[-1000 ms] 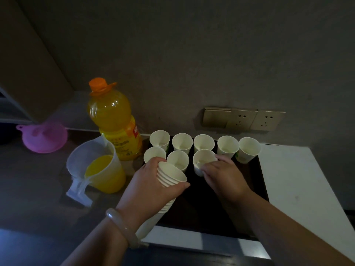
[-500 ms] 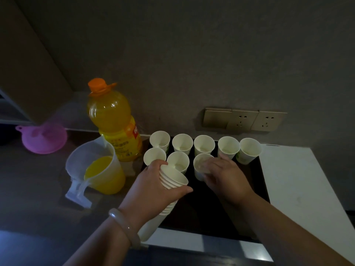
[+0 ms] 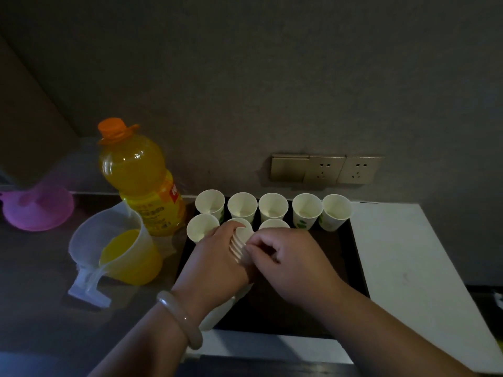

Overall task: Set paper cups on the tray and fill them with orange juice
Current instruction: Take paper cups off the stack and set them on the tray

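In mid-frame the left hand (image 3: 217, 257) is gripping the stack (image 3: 237, 247) while the right hand (image 3: 288, 262) is pinching its top rim. One cup alone should be coming off, squeezed lightly, then standing upright right of the front-row cups (image 3: 202, 227) on the tray (image 3: 285, 317).

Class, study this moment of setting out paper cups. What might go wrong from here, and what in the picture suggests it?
1. The right hand pinches the top of the stack of cups gripped by the left hand; two nested cups may come away together.
2. Both hands work close to the empty front-row cups; a knuckle might topple one.
3. The open jug stands near the left forearm; a swing could tip it.
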The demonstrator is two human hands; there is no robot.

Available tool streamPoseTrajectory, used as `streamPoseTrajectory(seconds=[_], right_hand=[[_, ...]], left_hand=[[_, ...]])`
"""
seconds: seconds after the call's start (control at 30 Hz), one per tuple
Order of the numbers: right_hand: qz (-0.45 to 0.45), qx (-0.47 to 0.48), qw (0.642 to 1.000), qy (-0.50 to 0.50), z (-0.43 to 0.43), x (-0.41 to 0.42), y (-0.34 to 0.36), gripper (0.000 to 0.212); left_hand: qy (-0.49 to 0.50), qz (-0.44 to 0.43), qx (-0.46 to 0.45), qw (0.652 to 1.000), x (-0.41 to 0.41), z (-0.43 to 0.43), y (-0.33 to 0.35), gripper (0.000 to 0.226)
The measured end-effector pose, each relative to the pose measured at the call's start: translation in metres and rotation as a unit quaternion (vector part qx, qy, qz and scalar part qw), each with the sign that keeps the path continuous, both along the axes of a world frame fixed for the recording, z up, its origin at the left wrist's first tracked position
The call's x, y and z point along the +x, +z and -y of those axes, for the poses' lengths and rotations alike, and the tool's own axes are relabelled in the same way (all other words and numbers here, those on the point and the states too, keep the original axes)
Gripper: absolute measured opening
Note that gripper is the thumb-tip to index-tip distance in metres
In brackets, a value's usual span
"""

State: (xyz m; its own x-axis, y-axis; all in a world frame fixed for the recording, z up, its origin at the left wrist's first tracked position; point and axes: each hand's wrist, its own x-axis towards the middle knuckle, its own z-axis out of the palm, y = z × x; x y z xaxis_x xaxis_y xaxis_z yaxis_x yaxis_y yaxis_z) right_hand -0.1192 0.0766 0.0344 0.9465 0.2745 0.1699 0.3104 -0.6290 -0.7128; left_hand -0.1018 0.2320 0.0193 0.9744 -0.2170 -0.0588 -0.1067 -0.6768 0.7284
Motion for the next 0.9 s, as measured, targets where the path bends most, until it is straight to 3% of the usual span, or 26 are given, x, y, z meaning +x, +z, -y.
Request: streamPoseTrajectory(seconds=[0.1,0.33,0.47,0.63,0.7,0.8,0.9], right_hand=[[0.071,-0.014,0.997,-0.04,0.001,-0.008,-0.002,0.012],[0.138,0.028,0.982,-0.123,0.017,-0.008,0.01,0.029],[0.197,0.012,0.963,-0.185,0.047,-0.005,0.016,0.012],[0.23,-0.146,0.94,-0.205,0.09,0.006,-0.013,0.005],[0.231,-0.21,0.932,-0.182,0.101,0.011,-0.039,0.018],[0.214,-0.263,0.93,-0.144,0.108,0.015,-0.07,0.023],[0.214,-0.295,0.925,-0.107,0.106,0.02,-0.087,0.011]], left_hand=[[0.005,-0.004,-0.018,1.0,0.0,0.005,0.002,0.033],[0.02,-0.027,-0.025,0.999,-0.004,0.01,-0.005,0.05],[0.047,-0.022,-0.051,0.997,-0.009,0.013,-0.001,0.055],[0.056,-0.019,-0.029,0.998,-0.01,0.013,0.0,0.067],[0.059,-0.02,-0.027,0.998,-0.012,0.015,-0.001,0.067],[0.051,-0.016,-0.027,0.998,-0.013,0.019,-0.003,0.068],[0.046,-0.017,-0.026,0.998,-0.014,0.022,-0.004,0.068]])
